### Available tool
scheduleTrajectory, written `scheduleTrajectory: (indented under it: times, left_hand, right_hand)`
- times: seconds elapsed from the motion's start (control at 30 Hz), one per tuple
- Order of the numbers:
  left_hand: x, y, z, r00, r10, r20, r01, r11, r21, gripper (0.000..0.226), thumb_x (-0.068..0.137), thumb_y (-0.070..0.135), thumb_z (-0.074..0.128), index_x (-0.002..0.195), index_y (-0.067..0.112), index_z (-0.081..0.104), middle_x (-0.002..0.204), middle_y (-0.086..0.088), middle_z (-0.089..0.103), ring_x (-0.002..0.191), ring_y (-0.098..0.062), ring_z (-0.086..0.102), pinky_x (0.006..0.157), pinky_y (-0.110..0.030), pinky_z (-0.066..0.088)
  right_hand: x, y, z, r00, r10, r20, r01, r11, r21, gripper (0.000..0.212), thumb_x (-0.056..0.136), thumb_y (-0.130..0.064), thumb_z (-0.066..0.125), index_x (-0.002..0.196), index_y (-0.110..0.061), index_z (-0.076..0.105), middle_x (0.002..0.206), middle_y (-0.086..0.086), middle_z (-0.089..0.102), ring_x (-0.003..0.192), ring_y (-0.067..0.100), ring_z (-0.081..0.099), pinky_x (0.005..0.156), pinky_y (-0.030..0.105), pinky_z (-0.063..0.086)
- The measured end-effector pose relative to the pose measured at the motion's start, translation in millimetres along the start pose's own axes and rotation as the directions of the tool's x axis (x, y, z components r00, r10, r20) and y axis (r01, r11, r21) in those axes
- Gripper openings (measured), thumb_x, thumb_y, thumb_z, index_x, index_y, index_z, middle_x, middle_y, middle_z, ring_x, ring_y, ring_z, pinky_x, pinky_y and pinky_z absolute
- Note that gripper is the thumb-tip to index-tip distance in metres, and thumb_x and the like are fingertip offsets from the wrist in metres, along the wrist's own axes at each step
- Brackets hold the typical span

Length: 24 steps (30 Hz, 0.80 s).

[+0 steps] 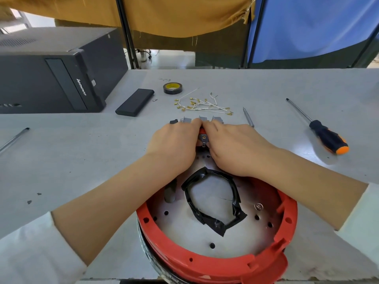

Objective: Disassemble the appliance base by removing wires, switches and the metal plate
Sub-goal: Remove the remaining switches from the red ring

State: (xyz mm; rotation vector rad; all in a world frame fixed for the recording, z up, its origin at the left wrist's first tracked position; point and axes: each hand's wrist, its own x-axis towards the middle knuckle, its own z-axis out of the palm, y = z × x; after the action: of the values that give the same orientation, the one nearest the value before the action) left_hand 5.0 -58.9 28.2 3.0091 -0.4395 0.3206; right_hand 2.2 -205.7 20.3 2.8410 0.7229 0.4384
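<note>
Two hands are engaged at the far rim of the red appliance base (221, 267), which lies nearest the viewer with its open side up. Inside it, just behind the wrists, the perforated metal plate (184, 228) is still seated, and a ragged loop of black tape (213, 220) lies on its face. By judgement, the plate is left until last because the fittings at the rim must be cleared first.

The left hand (174, 144) and the right hand (231, 148) are set side by side, knuckles up, with fingers curled over a small grey switch (203, 139) mounted in the rim between them. The fingertips are hidden, so the exact grip cannot be confirmed; both hands appear to be pinching or pressing the switch, probably to free it from its slot while the base is steadied by the palms.

Just beyond the fingertips, a row of removed switches (203, 119) is laid out, apparently kept together for counting. Further out, a bundle of white wires (203, 105) with brass terminals is set apart from them, so the wiring step is judged complete.

To the right of the right hand lie a slim screwdriver (248, 117) and an orange-handled screwdriver (320, 132), both within reach. Beyond the left hand rest a roll of tape (172, 88), a flat black case (135, 102) and, furthest off, a computer tower (51, 78).
</note>
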Motion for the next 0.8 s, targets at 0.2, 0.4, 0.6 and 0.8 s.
scheduleTrajectory:
  times: [0.2,0.4,0.6,0.8]
  left_hand:
    - [0.3,-3.9,1.4,0.998,0.051,0.045,-0.048,0.996,-0.079,0.037,0.087,0.010,0.042,0.122,0.022,0.042,0.106,-0.007,0.061,0.087,-0.032,0.056,0.061,-0.033,0.035]
    - [1.5,-6.6,0.9,0.992,0.093,0.090,-0.086,0.993,-0.079,0.036,0.091,0.018,0.046,0.127,0.017,0.041,0.113,-0.007,0.060,0.097,-0.032,0.058,0.067,-0.033,0.039]
    - [2.4,-3.8,5.5,0.997,0.072,0.034,-0.073,0.997,0.012,0.033,0.093,0.023,0.048,0.124,0.016,0.042,0.114,-0.007,0.060,0.101,-0.032,0.059,0.066,-0.032,0.035]
    - [4.8,-2.1,7.2,0.999,0.044,0.016,-0.045,0.998,0.053,0.028,0.090,0.019,0.050,0.118,0.017,0.045,0.110,-0.009,0.061,0.099,-0.033,0.058,0.063,-0.032,0.031]
  right_hand:
    - [0.7,3.3,3.1,1.000,0.007,0.004,-0.007,0.997,0.070,0.055,0.094,-0.023,0.039,0.145,-0.015,0.020,0.132,0.006,0.046,0.103,0.027,0.058,0.062,0.032,0.030]
    - [1.9,5.9,3.5,1.000,0.000,0.022,-0.002,0.995,0.098,0.060,0.095,-0.025,0.036,0.149,-0.017,0.012,0.143,0.003,0.039,0.114,0.026,0.054,0.068,0.033,0.033]
    - [1.1,4.6,2.1,1.000,-0.007,0.000,0.007,0.993,0.115,0.053,0.095,-0.026,0.036,0.145,-0.018,0.020,0.136,0.004,0.045,0.107,0.028,0.058,0.072,0.038,0.043]
    - [0.5,2.8,3.2,0.999,-0.008,-0.031,0.010,0.998,0.056,0.041,0.094,-0.025,0.039,0.134,-0.017,0.032,0.122,0.005,0.051,0.093,0.029,0.061,0.057,0.033,0.029]
